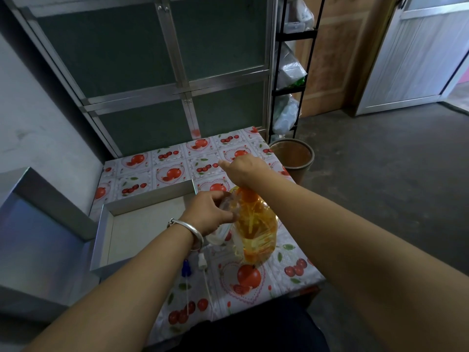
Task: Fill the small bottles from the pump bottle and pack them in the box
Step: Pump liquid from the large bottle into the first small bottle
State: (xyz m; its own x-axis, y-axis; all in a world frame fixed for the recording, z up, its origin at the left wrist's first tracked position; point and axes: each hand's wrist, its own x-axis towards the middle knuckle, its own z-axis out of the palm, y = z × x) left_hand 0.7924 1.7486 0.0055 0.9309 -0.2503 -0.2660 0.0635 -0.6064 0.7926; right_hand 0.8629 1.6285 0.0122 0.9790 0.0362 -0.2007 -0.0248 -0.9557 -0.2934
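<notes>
Brown bin (pixel 291 158) beside black rack (pixel 289 72)

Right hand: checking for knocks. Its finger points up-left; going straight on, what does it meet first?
Nothing stands in the right hand's line; it looks free over the fruit-print tablecloth until the green cabinet, though depth is unclear.

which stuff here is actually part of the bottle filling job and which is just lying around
Part of the job:
- pump bottle of orange liquid, right hand on top
- small clear bottle, held in left hand
- open box, nothing in it yet
- two spray caps with tubes: blue, white

Just lying about:
- brown bin
- black rack with bags
- cabinet
</notes>
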